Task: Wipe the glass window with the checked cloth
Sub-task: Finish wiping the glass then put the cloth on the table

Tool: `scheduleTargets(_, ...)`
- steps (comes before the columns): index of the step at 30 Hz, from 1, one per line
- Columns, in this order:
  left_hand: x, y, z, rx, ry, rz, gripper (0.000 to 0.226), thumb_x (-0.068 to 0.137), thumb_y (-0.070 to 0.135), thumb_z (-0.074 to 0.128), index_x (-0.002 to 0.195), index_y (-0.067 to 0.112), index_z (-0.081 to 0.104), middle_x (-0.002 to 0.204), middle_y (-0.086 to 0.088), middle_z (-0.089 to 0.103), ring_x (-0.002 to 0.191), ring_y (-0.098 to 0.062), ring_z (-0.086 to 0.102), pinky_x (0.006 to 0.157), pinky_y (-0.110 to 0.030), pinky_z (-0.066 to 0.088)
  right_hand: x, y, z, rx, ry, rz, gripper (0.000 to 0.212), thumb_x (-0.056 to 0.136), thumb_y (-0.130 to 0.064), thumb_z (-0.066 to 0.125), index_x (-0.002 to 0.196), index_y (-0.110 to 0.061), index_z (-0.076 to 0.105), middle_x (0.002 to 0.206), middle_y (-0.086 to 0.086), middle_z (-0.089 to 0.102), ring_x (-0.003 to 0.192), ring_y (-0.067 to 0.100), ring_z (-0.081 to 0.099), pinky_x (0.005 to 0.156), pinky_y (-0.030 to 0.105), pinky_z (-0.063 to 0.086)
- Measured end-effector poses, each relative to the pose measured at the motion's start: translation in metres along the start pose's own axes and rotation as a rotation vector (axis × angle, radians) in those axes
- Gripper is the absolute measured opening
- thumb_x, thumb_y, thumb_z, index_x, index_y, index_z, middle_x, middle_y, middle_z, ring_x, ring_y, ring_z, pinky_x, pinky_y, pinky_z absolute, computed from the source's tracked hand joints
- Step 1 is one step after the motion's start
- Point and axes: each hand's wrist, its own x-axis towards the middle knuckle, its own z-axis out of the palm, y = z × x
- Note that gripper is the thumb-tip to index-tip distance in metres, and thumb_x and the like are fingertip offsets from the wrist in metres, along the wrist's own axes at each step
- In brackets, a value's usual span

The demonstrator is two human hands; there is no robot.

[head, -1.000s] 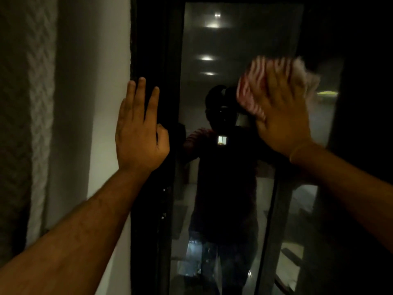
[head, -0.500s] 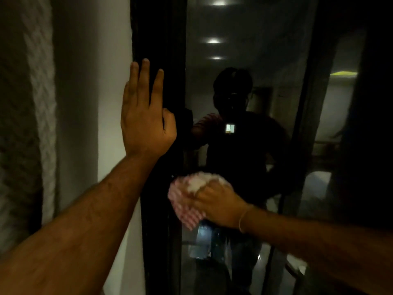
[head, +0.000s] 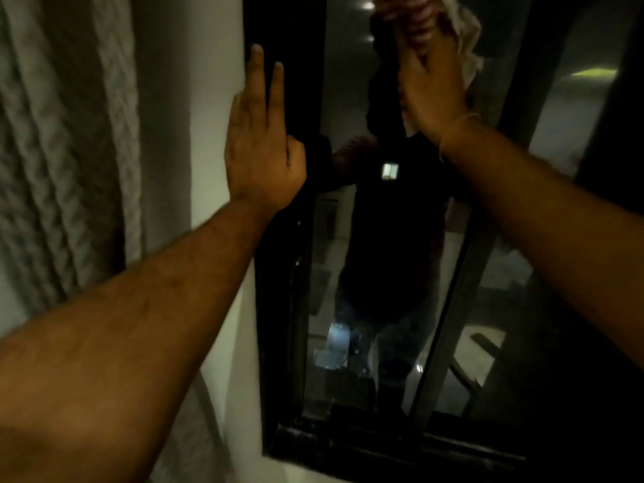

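A tall dark glass window in a black frame fills the middle of the view and mirrors a person and ceiling lights. My right hand presses the red-and-white checked cloth flat against the top of the pane, partly cut off by the upper edge. My left hand rests flat with fingers straight on the black left frame, holding nothing.
A pale wall runs left of the frame, with a textured light curtain further left. The window's bottom sill is at the lower middle. A second dark upright bar divides the glass on the right.
My right hand has swept the cloth from the lower middle of the pane up to its top. The left hand stays on the frame. The view has tilted down.
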Motion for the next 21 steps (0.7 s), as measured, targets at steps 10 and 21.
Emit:
scheduleTargets(10,-0.495,-0.008,-0.128,0.035,-0.789,-0.426,0.105,0.093,0.03,0.054,0.176,0.032,-0.01,0.185,0.002,-0.016,0.172,-0.023,0.01,0.135,-0.056,0.03,-0.476,0.01,0.082,1.411,-0.419,1.91,0.045,0.111,-0.026,0.051,0.147,-0.002,0.063,0.122,0.021,0.074,0.099,0.035,0.077,0.088,0.043,0.065)
scheduleTargets(21,-0.812,0.015,-0.345,0.263,-1.545,-0.873,0.098,0.076,0.025,0.051,0.17,0.0,0.036,0.181,-0.019,0.026,0.155,-0.042,0.05,0.124,-0.052,0.036,-0.896,-0.089,0.193,0.217,-1.328,1.217,0.101,0.095,-0.07,0.064,0.172,-0.025,0.016,0.18,0.002,0.009,0.166,0.023,0.008,0.136,0.046,0.013)
